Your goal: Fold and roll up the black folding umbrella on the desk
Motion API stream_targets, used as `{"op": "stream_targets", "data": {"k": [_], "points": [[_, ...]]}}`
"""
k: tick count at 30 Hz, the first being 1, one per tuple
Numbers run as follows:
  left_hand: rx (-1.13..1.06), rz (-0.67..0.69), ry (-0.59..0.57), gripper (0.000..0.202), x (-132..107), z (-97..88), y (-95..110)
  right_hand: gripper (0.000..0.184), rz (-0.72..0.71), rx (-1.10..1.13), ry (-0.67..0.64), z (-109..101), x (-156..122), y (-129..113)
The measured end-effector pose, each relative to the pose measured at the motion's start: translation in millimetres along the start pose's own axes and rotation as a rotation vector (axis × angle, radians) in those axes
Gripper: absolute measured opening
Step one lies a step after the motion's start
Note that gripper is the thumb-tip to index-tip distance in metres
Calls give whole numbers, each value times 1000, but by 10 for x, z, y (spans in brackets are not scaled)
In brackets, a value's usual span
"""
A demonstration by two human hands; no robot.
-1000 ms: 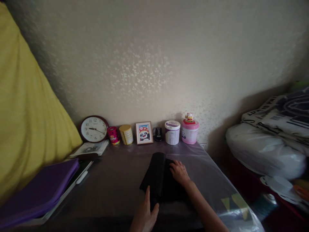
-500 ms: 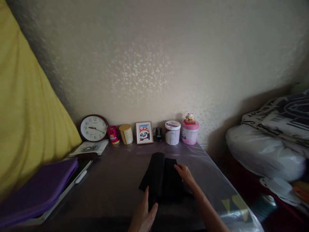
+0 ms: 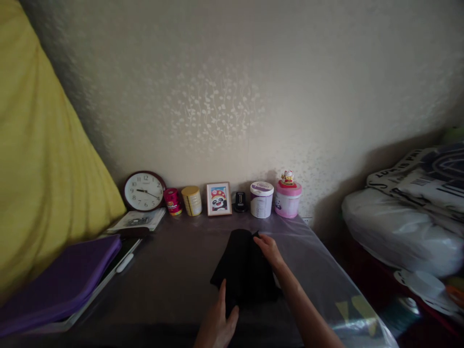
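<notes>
A black folded cloth [image 3: 235, 266] lies on the table, its kind not clear, with a lengthwise fold or roll on its left part. At its near left end, my left hand [image 3: 219, 319] grips the cloth between thumb and fingers, some of which are hidden. My right hand [image 3: 267, 249] pinches the cloth's far right corner, the fingers closed on the edge and lifting it slightly inward.
Along the wall stand a clock [image 3: 144, 192], a red can [image 3: 173, 202], a yellow-lidded can [image 3: 192, 200], a picture frame [image 3: 219, 212], a small black device [image 3: 239, 202] and two tubs [image 3: 261, 200]. Purple folders [image 3: 68, 280] lie left; bagged bedding [image 3: 398, 227] is right of the table [image 3: 163, 290].
My right hand has moved left and a little away from me, drawing the right flap of the cloth inward toward the fold. The left hand stays nearly in place.
</notes>
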State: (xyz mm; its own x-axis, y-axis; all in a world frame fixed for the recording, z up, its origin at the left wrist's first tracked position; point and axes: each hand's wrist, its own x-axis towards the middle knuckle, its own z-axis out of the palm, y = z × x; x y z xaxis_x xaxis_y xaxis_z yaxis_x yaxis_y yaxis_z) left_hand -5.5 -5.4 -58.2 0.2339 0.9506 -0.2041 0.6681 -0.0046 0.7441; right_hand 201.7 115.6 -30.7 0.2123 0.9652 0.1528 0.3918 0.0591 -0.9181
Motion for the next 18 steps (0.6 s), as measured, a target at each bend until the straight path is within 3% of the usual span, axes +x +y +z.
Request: {"op": "stream_targets", "data": {"k": [5, 10, 18], "points": [[118, 8, 13, 67, 7, 15, 26, 47, 22, -81, -7, 250, 91, -162], [173, 5, -4, 67, -3, 24, 45, 41, 25, -229, -39, 487, 96, -275], [217, -57, 4, 71, -120, -29, 207, 34, 17, -487, -101, 599, 42, -348]]}}
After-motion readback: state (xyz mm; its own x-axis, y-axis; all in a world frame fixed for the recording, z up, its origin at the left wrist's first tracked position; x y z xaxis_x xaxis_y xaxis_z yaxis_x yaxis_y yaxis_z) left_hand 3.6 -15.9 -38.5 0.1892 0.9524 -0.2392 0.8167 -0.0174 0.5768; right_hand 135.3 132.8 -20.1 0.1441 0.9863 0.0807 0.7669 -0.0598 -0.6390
